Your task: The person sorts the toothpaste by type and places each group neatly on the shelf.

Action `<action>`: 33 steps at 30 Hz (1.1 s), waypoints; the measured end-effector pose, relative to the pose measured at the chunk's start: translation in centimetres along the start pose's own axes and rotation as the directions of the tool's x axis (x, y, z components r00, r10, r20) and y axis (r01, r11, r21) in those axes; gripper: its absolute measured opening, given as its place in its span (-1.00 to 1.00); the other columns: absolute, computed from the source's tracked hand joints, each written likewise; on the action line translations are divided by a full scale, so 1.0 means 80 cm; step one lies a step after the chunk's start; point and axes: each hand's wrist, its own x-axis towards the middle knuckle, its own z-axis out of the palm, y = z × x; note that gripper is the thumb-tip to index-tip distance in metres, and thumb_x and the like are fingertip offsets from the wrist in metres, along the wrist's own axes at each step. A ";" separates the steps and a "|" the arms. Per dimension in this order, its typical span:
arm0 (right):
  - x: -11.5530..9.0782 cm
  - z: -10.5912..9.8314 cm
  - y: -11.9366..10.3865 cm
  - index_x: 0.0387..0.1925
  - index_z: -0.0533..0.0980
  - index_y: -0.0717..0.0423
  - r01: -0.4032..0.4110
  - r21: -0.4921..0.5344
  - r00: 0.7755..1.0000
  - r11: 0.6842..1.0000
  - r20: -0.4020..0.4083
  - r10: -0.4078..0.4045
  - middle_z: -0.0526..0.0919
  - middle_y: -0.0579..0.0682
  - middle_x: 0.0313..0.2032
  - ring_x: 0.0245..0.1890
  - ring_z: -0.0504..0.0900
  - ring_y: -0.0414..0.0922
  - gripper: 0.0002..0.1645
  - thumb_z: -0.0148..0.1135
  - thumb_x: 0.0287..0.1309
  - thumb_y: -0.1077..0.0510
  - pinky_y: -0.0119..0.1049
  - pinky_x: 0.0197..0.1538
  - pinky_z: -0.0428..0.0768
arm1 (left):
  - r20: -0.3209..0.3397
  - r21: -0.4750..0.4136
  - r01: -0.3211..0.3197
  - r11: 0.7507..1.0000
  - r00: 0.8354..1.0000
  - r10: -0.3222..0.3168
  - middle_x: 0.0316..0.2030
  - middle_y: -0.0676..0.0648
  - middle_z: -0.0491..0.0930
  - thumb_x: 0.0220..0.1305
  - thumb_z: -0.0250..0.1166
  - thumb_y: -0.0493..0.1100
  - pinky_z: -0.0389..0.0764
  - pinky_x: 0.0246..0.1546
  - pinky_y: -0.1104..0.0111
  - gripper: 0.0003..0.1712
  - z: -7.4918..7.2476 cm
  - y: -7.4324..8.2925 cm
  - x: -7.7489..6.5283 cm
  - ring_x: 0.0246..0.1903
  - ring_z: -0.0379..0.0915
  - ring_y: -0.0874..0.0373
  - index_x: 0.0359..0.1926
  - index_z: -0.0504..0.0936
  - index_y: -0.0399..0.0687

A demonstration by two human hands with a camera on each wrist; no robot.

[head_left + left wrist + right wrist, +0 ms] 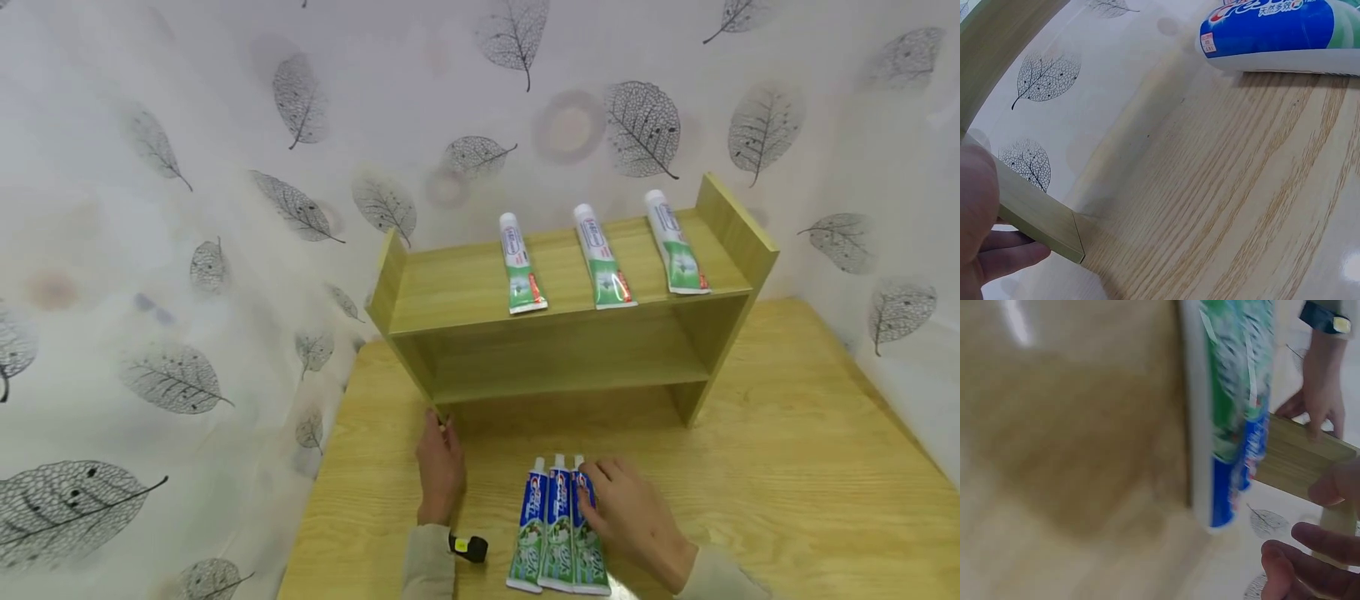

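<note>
Toothpaste tubes (558, 525), three blue-and-green ones, lie side by side on the wooden table (787, 500) right in front of me, caps pointing at the shelf; my right hand (633, 517) rests on the rightmost tube, fingers curled loosely over its upper part, though I can't tell whether they truly pinch it; my left hand (440, 471) lies further left with fingers stretched out, tips at the bottom front corner of the wooden shelf unit (562, 308), holding nothing; a small black and yellow tag (468, 547) sits by that wrist

Risk, as I judge it: the tubes touch one another, so lifting one could drag or roll its neighbour; glossy skin may slip from a loose hold

Beyond, the lower shelf opening is bare; on top lie three white-and-green tubes (600, 258), spaced apart, their crimped ends at the front edge where a careless reach could knock them off; leaf-print wall covering (225, 208) closes in behind and on both sides
</note>
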 end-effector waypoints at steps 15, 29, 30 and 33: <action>-0.052 0.013 -0.011 -0.31 0.66 0.00 -0.165 0.061 0.975 0.984 0.162 0.153 0.69 -0.12 -0.28 -0.34 0.62 -0.18 -0.79 0.59 0.08 0.18 -0.28 -0.31 0.64 | -0.041 0.015 -0.057 0.998 0.998 0.058 -0.31 -0.27 0.70 0.70 0.13 -0.30 0.67 -0.47 0.22 -0.93 0.003 -0.001 -0.002 -0.39 0.73 -0.09 -0.01 0.51 -0.25; -0.057 0.011 -0.029 0.00 0.61 0.10 -0.232 0.081 0.902 0.969 0.390 0.183 0.70 -0.02 -0.21 -0.29 0.65 -0.13 -0.35 0.68 0.07 -0.20 -0.21 -0.27 0.67 | -0.046 0.013 -0.058 0.998 0.997 0.058 -0.23 -0.34 0.74 0.69 0.14 -0.30 0.75 -0.40 0.11 -0.91 0.003 0.001 -0.002 -0.29 0.80 -0.18 0.06 0.52 -0.25; -0.057 0.011 -0.031 0.02 0.60 0.11 -0.243 0.076 0.895 0.967 0.403 0.193 0.69 -0.02 -0.21 -0.29 0.63 -0.13 -0.33 0.68 0.06 -0.20 -0.21 -0.28 0.67 | -0.045 0.012 -0.059 0.998 0.997 0.060 -0.22 -0.35 0.74 0.69 0.14 -0.30 0.75 -0.41 0.12 -0.91 0.003 0.001 -0.002 -0.29 0.80 -0.18 0.05 0.52 -0.25; -0.056 0.012 -0.034 0.00 0.58 0.13 -0.252 0.061 0.888 0.966 0.412 0.205 0.64 -0.03 -0.25 -0.35 0.57 -0.18 -0.32 0.69 0.03 -0.18 -0.26 -0.34 0.61 | -0.044 0.012 -0.054 0.998 0.998 0.055 -0.23 -0.35 0.74 0.70 0.14 -0.29 0.71 -0.44 0.20 -0.92 0.002 0.000 -0.003 -0.33 0.79 -0.14 0.04 0.51 -0.23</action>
